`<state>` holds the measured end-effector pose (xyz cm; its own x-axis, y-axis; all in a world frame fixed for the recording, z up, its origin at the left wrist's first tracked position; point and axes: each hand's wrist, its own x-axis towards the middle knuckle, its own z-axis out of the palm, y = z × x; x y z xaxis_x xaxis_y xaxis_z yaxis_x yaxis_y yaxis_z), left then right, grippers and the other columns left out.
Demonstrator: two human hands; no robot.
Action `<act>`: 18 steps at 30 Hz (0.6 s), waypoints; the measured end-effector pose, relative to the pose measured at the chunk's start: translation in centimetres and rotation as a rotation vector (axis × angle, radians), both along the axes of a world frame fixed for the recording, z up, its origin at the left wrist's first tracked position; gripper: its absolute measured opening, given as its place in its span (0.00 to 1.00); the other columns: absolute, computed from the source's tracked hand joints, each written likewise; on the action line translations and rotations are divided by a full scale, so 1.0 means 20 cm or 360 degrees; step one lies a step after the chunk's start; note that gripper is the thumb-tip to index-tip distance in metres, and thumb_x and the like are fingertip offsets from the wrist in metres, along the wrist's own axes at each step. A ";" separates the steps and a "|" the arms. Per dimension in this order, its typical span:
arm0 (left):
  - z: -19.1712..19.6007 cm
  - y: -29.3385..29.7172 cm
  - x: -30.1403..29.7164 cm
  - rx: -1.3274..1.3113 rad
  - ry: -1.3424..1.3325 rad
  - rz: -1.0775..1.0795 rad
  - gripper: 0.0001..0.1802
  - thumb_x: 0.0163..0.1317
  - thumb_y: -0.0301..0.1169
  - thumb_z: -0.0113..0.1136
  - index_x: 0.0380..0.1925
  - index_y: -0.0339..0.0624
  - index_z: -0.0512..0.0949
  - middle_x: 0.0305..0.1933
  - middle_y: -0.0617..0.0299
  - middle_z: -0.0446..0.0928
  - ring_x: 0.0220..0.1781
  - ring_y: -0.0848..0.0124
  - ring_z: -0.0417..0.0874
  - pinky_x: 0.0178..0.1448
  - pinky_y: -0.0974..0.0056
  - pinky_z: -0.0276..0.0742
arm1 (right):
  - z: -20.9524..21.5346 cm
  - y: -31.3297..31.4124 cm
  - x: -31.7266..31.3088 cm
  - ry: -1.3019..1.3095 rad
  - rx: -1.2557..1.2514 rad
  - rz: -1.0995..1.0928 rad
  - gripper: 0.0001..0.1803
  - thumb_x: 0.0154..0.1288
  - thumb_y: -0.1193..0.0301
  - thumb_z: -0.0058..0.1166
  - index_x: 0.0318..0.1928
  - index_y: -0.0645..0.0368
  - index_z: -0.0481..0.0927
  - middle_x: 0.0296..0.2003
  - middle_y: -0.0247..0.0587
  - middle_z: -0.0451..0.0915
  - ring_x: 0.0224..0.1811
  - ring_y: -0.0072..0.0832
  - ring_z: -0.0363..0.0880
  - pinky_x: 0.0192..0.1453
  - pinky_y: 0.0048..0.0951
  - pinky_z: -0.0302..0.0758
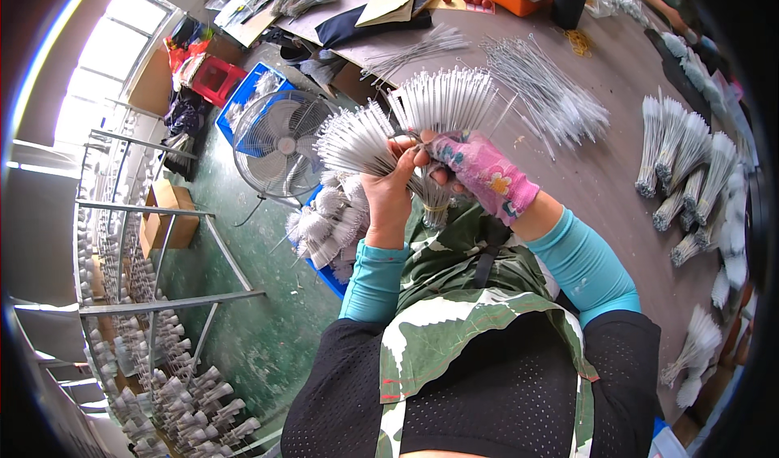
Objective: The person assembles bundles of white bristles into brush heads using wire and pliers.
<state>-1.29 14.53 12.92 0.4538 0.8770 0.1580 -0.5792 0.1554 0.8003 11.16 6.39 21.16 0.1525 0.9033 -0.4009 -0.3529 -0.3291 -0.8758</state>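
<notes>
Both hands are up in front of the chest, meeting over the near edge of the table (600, 174). The left hand (388, 184), bare, is closed round a fan of white bristle brushes (357, 137), heads spreading up and to the left, wire stems running down through the fist toward the lap. The right hand (479, 170), in a pink flowered glove, is pinched shut on a second fan of brushes (445, 97), and these heads stand up and away from the body.

So the two fans share one meeting point right between the thumbs, and their long axes splay out from it like a V. Fingertips are touching or nearly so; I can't tell which hand carries the stems at the crossing.

Room to move: to the right, open table surface, with a loose pile of wire stems (544, 85) just beyond the gloved hand and tied bundles (682, 162) further right near the table's far edge. To the left the table ends, and below are a floor fan (280, 141) and a blue bin of finished brushes (329, 227), close under the left wrist.
</notes>
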 end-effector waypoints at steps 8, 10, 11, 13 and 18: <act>-0.04 0.01 0.00 0.0036 0.0088 -0.0004 0.09 0.59 0.18 0.60 0.40 0.33 0.77 0.37 0.62 0.79 0.38 0.76 0.78 0.46 0.71 0.73 | 0.00 0.00 0.01 -0.0101 -0.0043 -0.0051 0.20 0.66 0.51 0.52 0.28 0.53 0.80 0.17 0.27 0.72 0.17 0.15 0.66 0.21 0.19 0.61; -0.02 0.00 0.02 0.0062 0.0113 -0.0058 0.09 0.59 0.19 0.61 0.40 0.33 0.77 0.37 0.63 0.79 0.38 0.77 0.78 0.46 0.72 0.73 | -0.02 0.00 0.02 -0.0107 -0.0024 -0.0073 0.20 0.66 0.51 0.52 0.29 0.54 0.81 0.16 0.27 0.72 0.17 0.15 0.66 0.21 0.19 0.61; -0.02 0.00 0.01 0.0060 0.0117 -0.0055 0.09 0.59 0.19 0.61 0.40 0.33 0.77 0.37 0.63 0.79 0.38 0.77 0.78 0.46 0.72 0.73 | -0.02 0.00 0.03 -0.0110 -0.0002 -0.0081 0.20 0.66 0.51 0.52 0.29 0.54 0.81 0.16 0.27 0.72 0.17 0.15 0.66 0.21 0.19 0.61; -0.02 0.00 0.01 0.0057 0.0195 -0.0037 0.09 0.58 0.20 0.63 0.40 0.33 0.78 0.37 0.63 0.79 0.39 0.77 0.78 0.46 0.72 0.73 | -0.01 0.00 0.03 -0.0087 -0.0024 -0.0075 0.20 0.66 0.52 0.52 0.29 0.54 0.81 0.16 0.27 0.72 0.17 0.15 0.66 0.21 0.19 0.61; -0.03 -0.02 0.01 0.0079 0.0198 -0.0003 0.10 0.58 0.20 0.63 0.40 0.33 0.78 0.37 0.63 0.79 0.39 0.77 0.78 0.47 0.71 0.73 | -0.01 -0.01 0.02 -0.0091 -0.0054 -0.0084 0.20 0.65 0.52 0.54 0.29 0.55 0.82 0.16 0.27 0.72 0.16 0.15 0.66 0.21 0.19 0.61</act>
